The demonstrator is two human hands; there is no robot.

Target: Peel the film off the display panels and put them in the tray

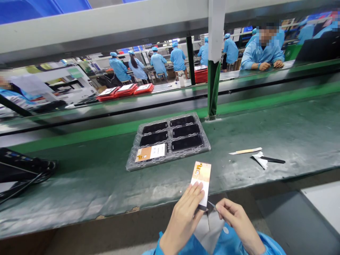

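Note:
My left hand point(184, 212) holds a small display panel point(201, 177) upright at the bench's near edge; the panel is white below and orange-brown on top. My right hand point(233, 216) is pinched on a thin clear film tab at the panel's lower right corner. Ahead on the green belt lies a grey moulded tray point(132, 164) with several black screens in its pockets and one panel with its white and orange side up point(151, 152) at its near left.
A white strip point(245, 151), a crumpled white scrap point(259, 159) and a black tool point(273, 160) lie to the right. Black cables and a device point(21, 166) sit at left. A white-green post point(214, 71) stands behind the tray. Workers in blue coats sit beyond; red trays point(124, 90) at the far side.

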